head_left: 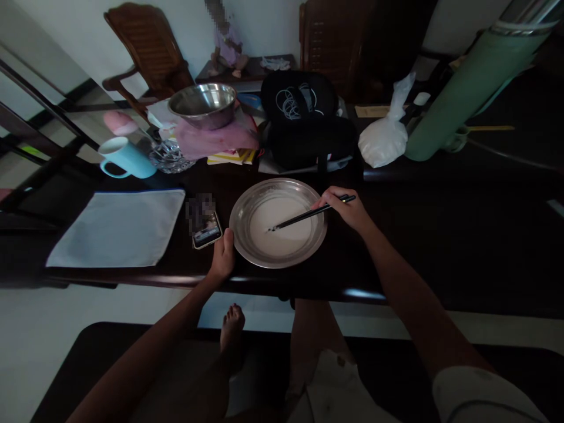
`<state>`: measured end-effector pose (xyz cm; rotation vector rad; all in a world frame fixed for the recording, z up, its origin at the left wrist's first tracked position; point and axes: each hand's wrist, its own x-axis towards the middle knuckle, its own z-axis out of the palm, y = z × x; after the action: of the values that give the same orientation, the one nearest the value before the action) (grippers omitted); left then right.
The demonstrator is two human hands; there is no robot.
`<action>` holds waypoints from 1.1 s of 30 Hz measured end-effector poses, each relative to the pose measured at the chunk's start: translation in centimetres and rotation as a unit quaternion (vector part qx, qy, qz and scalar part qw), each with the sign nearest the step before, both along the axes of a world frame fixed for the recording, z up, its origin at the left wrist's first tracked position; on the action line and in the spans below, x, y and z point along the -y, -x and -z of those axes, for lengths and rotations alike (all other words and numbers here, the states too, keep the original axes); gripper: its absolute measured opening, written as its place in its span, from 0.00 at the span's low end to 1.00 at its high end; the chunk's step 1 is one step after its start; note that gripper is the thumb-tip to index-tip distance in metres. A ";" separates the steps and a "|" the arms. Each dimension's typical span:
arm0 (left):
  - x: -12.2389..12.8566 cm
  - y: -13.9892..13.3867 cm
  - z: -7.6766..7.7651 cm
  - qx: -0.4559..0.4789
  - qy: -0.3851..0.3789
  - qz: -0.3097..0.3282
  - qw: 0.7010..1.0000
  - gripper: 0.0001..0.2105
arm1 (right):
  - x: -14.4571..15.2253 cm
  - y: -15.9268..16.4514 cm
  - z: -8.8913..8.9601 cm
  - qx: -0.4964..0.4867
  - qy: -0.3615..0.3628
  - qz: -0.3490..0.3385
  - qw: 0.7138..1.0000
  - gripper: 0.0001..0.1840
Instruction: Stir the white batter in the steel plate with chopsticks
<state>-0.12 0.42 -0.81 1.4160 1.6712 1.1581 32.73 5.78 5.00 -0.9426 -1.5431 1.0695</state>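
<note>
A wide metal basin (245, 249) stands on the dark table in front of me, with a milky white liquid (282, 214) in it. My left hand (224, 254) grips the basin's left rim, thumb uppermost; its other fingers are mostly hidden. Over the right rim, my right hand (343, 205) is closed around a pair of black chopsticks (304, 218). Their tips dip into the liquid near the middle of the basin. Just left of my left hand lies a phone (208, 235) with its screen lit.
A pale zip pouch (117, 229) and a light blue mug (127, 158) are on the left. Behind the basin sit a smaller metal bowl (202, 108) and a black bag (308, 135). A tied bag of white powder (384, 141) and a tall green flask (467, 97) stand right.
</note>
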 end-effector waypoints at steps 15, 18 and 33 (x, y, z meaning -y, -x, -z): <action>0.0 -0.1 -0.2 0.014 0.010 0.000 1.000 0.26 | -0.2 -0.4 0.0 0.034 -0.035 0.028 0.998 0.20; 0.1 -0.1 -0.3 0.003 0.005 0.002 1.000 0.26 | -0.3 -0.7 -0.1 -0.016 -0.020 0.061 0.998 0.23; 0.0 0.0 0.0 0.000 -0.002 -0.005 1.000 0.26 | -0.1 -0.3 0.0 -0.028 0.004 0.028 0.999 0.23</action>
<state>-0.17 0.40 -0.78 1.4109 1.6781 1.1673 32.98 5.91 5.05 -0.9478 -1.4594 1.0543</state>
